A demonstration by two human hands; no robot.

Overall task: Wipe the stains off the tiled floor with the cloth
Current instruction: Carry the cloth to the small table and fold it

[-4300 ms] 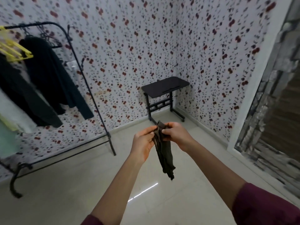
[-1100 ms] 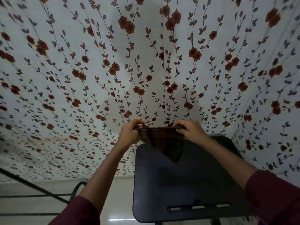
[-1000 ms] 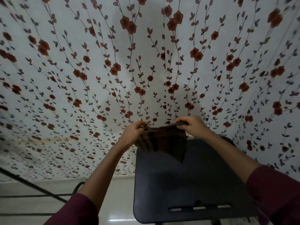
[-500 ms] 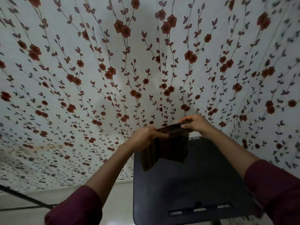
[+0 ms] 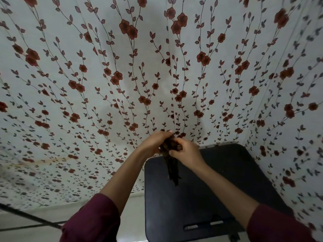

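A dark brown cloth (image 5: 172, 170) is bunched into a narrow strip and hangs down from between my two hands, above the far edge of a small black table. My left hand (image 5: 153, 143) grips its top from the left. My right hand (image 5: 186, 151) grips it from the right, fingers curled round the bundle. Both hands are pressed close together. Only a pale strip of the tiled floor (image 5: 131, 215) shows at the bottom; no stains are visible on it.
The black table (image 5: 201, 198) stands right below my hands, against the corner of walls covered in red-flowered wallpaper (image 5: 122, 75). A black metal rail of a clothes rack (image 5: 26, 215) crosses the lower left.
The cloth was stretched flat between my hands a second ago. My hands have since come together and gathered it into a narrow hanging bundle.
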